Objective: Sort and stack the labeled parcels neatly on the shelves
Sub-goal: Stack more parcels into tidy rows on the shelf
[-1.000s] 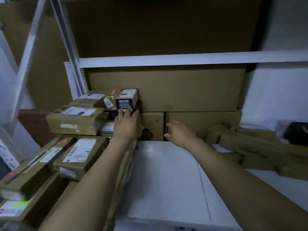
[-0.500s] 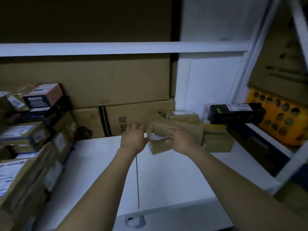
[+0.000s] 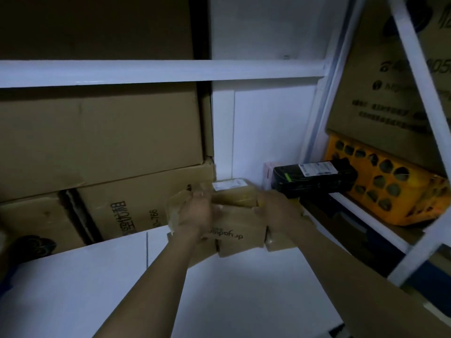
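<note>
A cluster of brown cardboard parcels sits at the back right of the white shelf [image 3: 73, 289]. My left hand [image 3: 197, 212] and my right hand [image 3: 278, 211] grip the two ends of a taped brown parcel with a white label [image 3: 231, 191], which rests on top of a lower box printed with dark lettering [image 3: 240, 230]. Another small brown parcel [image 3: 280, 242] lies under my right wrist. A black parcel with a white label [image 3: 314, 178] lies just to the right, on a pink box [image 3: 267, 170].
Large cardboard cartons [image 3: 102, 142] fill the back left of the shelf, a printed one [image 3: 136, 211] below them. A white shelf rail [image 3: 158, 69] runs overhead. A yellow perforated crate [image 3: 388, 184] and a big printed carton [image 3: 390, 81] stand on the neighbouring rack, behind a white upright post [image 3: 327, 93].
My view swung right, away from the left stack of labeled parcels. Both hands moved from that stack to the right cluster and closed on the labeled brown parcel.
</note>
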